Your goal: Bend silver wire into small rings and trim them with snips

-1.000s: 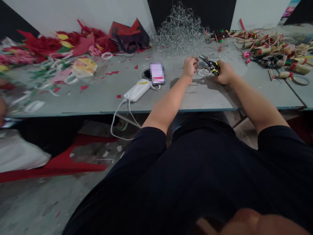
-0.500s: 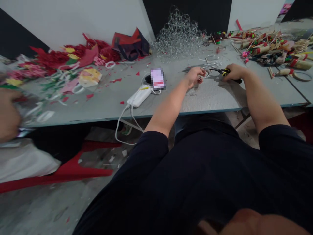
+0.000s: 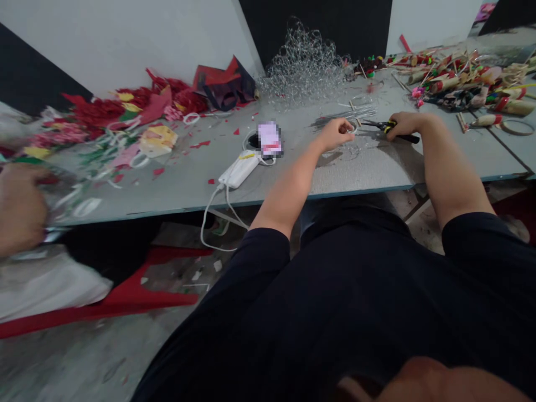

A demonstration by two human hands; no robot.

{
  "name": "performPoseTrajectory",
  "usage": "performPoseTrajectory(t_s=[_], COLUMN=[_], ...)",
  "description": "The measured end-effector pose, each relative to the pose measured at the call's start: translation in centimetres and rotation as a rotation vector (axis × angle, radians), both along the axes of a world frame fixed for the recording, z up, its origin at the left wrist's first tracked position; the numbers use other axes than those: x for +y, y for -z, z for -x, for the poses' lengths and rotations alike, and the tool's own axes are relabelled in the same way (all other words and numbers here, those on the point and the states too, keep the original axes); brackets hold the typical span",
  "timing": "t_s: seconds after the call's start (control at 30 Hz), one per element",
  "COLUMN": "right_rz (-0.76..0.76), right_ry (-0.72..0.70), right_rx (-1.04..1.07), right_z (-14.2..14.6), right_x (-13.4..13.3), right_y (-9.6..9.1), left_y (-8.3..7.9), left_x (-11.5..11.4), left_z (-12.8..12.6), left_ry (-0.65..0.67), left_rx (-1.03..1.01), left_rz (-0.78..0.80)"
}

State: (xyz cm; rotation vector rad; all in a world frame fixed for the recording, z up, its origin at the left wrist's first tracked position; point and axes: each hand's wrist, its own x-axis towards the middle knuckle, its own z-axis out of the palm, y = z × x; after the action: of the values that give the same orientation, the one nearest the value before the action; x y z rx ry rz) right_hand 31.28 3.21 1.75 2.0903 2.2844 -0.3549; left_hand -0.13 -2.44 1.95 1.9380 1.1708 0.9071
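My right hand (image 3: 402,125) is closed around the black-and-yellow handles of pliers (image 3: 410,138), whose thin jaws point left. Just left of the jaws, my left hand (image 3: 335,134) pinches a small loop of silvery wire (image 3: 353,130). Whether the jaw tips touch that wire is too small to tell. Straight lengths of metal wire (image 3: 364,110) lie on the table behind both hands. Below the left hand, faint curled wire rests on the tabletop.
A tall heap of curled wire (image 3: 304,67) stands at the back. Bamboo pieces and sticks (image 3: 454,84) crowd the right. A phone (image 3: 269,138) and white power strip (image 3: 240,169) lie to the left, near red artificial flowers (image 3: 96,111). Another person's arm (image 3: 20,209) is at far left.
My left hand has turned, and the small reddish bit seen under its fingers no longer shows. The pliers stay in my right hand. The view has shifted slightly.
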Motion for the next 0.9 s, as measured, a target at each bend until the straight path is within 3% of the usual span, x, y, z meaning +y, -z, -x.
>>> performPoseTrajectory(t_s=[0.13, 0.27, 0.43, 0.63, 0.73, 0.9], right_rz=[-0.003, 0.001, -0.014, -0.074, -0.156, -0.278], right_ry=[0.017, 0.025, 0.031, -0.049, -0.03, -0.02], right_rx=[0.021, 0.028, 0.017, 0.076, 0.124, 0.188], right_z=[0.6, 1.2, 1.2, 0.7, 1.0, 3.4], right_x=[-0.8, -1.4, -1.3, -1.8, -2.3, -3.6], right_y=[-0.4, -0.8, -0.6, -0.7, -1.1, -1.9], left_y=[-0.3, 1.2, 2.5, 2.2, 2.7, 4.4], left_x=[1.7, 3.2, 2.9, 2.4, 3.6, 7.5], left_z=[1.1, 2.6, 3.3, 2.9, 2.5, 1.4], left_ry=[-0.131, -0.28, -0.259, -0.174, -0.207, -0.247], left_rx=[-0.184, -0.131, 0.045, 0.004, -0.083, -0.278], left_rz=[-0.05, -0.136, -0.12, -0.117, -0.141, -0.166])
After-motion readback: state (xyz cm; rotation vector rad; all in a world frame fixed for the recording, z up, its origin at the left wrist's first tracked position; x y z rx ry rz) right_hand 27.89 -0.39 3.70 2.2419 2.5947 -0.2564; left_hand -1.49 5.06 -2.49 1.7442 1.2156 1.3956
